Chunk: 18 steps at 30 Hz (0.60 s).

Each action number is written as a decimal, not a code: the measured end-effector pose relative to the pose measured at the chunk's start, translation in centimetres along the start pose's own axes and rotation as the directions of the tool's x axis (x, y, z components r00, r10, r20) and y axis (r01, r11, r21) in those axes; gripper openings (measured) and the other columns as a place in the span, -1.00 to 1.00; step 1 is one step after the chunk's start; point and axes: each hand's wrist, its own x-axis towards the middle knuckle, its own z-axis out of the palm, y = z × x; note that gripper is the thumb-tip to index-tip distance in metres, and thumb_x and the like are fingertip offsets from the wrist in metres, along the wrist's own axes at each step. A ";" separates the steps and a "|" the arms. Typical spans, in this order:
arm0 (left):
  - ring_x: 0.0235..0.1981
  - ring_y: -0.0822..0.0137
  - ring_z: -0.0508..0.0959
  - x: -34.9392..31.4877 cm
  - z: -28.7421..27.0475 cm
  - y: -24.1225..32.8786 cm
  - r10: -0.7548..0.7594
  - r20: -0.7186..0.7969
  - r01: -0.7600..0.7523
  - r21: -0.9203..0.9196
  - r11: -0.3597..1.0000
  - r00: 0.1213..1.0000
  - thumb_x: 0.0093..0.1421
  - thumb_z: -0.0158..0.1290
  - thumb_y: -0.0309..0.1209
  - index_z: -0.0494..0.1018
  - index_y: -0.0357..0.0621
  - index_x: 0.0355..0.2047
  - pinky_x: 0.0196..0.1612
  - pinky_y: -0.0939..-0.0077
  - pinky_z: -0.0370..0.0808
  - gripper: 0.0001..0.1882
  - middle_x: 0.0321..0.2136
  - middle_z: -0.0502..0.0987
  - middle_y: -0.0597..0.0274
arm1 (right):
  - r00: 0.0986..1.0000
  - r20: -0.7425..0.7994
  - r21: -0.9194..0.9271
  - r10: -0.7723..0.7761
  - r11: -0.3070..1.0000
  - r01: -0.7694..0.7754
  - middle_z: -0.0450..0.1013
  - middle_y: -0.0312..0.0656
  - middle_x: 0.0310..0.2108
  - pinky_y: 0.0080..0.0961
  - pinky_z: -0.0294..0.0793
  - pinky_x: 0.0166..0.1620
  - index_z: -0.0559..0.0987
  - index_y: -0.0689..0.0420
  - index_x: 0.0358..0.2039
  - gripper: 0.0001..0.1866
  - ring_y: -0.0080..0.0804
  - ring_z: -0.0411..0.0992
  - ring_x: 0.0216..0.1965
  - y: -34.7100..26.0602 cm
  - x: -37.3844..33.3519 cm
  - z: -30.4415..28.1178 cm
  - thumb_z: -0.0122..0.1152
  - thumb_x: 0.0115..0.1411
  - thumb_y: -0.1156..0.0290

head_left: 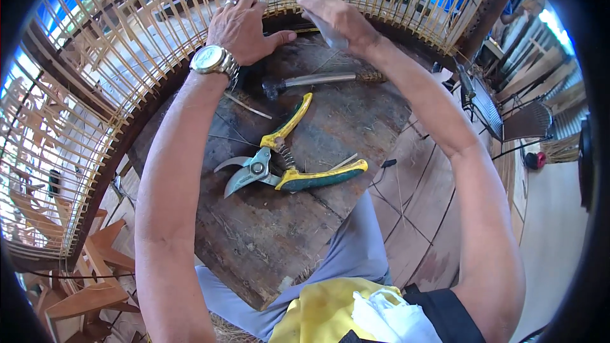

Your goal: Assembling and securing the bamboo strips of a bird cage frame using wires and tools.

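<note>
A curved rattan frame (136, 89) with many thin upright canes on a dark rim stands across the far side. My left hand (238, 28), with a ring and a metal watch, lies against its lower rim, thumb stretched out to the right. To its right, my right hand (343, 22) is closed close to the canes. A pale greyish flat thing (332, 36) shows under its palm; its kind is unclear, and the fingertips are hidden. Below the hands, a hammer (318, 80) and yellow-green pruning shears (259, 166), blades apart, lie on a worn wooden board (254, 235).
The board rests over my legs, in grey trousers (365, 235). A yellow cloth (324, 308) and a white cloth (391, 317) lie at my lap. Wooden pieces (95, 298) stand at lower left. At right are a dark woven piece (527, 121) and a red spool (535, 161) above floorboards.
</note>
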 end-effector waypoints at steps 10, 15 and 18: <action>0.18 -0.05 0.53 -0.5 -0.8 0.6 -0.016 -0.038 0.016 -0.012 1.000 0.999 0.06 0.23 0.42 0.57 -0.27 0.08 0.27 0.06 0.44 -0.04 0.10 0.50 -0.05 | 0.986 -0.004 0.113 0.167 0.980 -0.166 0.60 0.02 0.07 -0.33 0.59 0.21 0.62 0.21 0.12 -0.65 -0.12 0.58 0.10 -0.8 1.3 -1.5 0.27 0.34 0.43; 0.20 -0.02 0.51 -0.5 -0.4 0.5 -0.028 -0.040 0.027 -0.021 0.999 0.999 0.06 0.20 0.46 0.51 -0.19 0.19 0.24 0.07 0.47 0.01 0.14 0.48 0.01 | 0.995 0.052 0.027 0.080 0.996 -0.081 0.59 0.00 0.09 -0.33 0.48 0.30 0.60 0.21 0.15 -0.54 -0.15 0.54 0.16 -1.4 1.6 0.0 0.36 0.21 0.53; 0.19 -0.02 0.51 -0.7 -0.5 0.5 -0.021 -0.034 0.021 -0.013 1.000 0.999 0.06 0.19 0.47 0.48 -0.16 0.25 0.23 0.07 0.48 0.04 0.16 0.47 0.03 | 0.994 0.105 -0.034 -0.028 0.999 0.032 0.59 0.00 0.06 -0.34 0.47 0.30 0.60 0.26 0.11 -0.52 -0.18 0.54 0.14 -1.5 2.3 -0.8 0.39 0.12 0.59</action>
